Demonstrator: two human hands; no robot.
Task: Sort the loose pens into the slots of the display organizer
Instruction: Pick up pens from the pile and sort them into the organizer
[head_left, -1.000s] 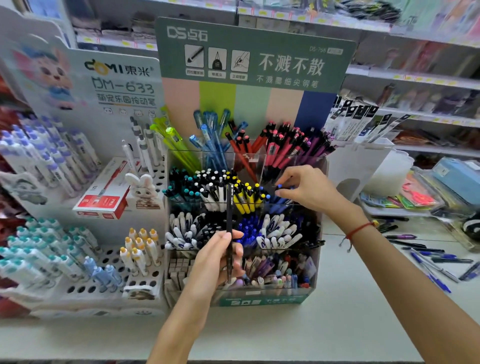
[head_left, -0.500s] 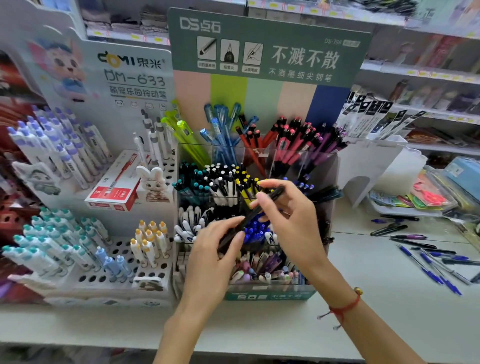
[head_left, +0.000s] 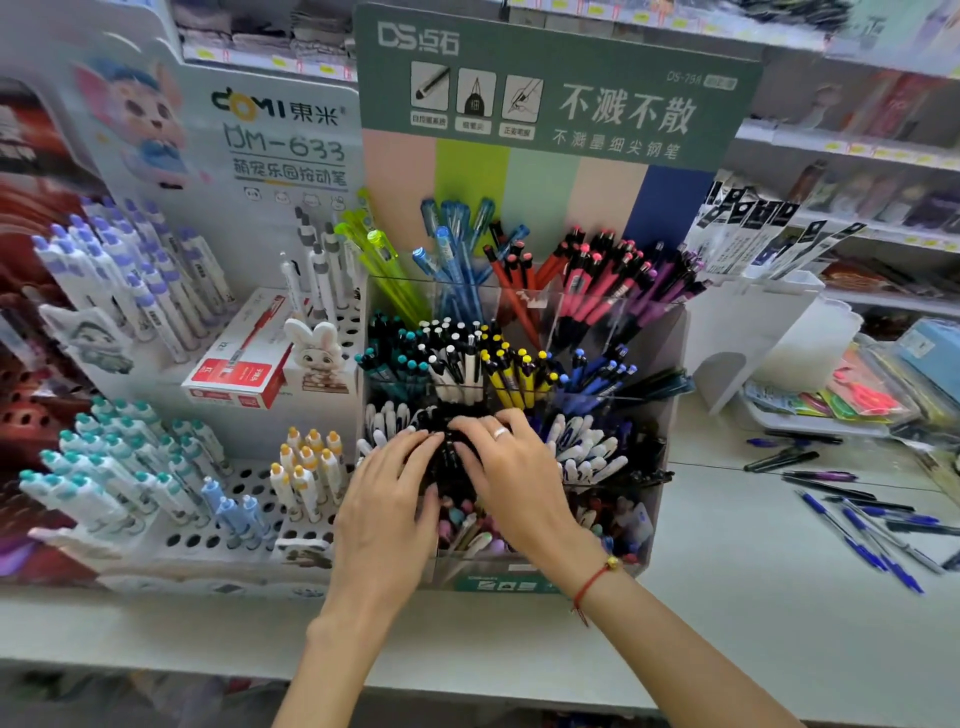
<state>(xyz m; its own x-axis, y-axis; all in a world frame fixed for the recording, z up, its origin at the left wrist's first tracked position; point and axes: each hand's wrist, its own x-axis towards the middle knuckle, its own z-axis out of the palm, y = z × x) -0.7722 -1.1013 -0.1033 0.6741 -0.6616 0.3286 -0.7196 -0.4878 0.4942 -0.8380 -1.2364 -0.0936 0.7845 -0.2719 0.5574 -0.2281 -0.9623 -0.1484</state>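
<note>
The clear display organizer stands on the white counter under a green header card, its slots packed with pens by colour. Both my hands lie over the slot of black pens in its third row. My left hand touches the bunch from the left with outstretched fingers. From the right, my right hand, wearing a ring, presses its fingers on the pen tops. Whether a single pen is held is hidden by the fingers. Several loose blue and black pens lie on the counter to the right.
A white pen stand with holes sits directly left of the organizer, with a red box and a rabbit figure on it. A white holder of packaged refills stands at right. Shelves run behind; the counter's front edge is below my wrists.
The black pen held slanted between both hands has gone down into the black pen slot. Both hands have dropped onto that bunch and come closer together.
</note>
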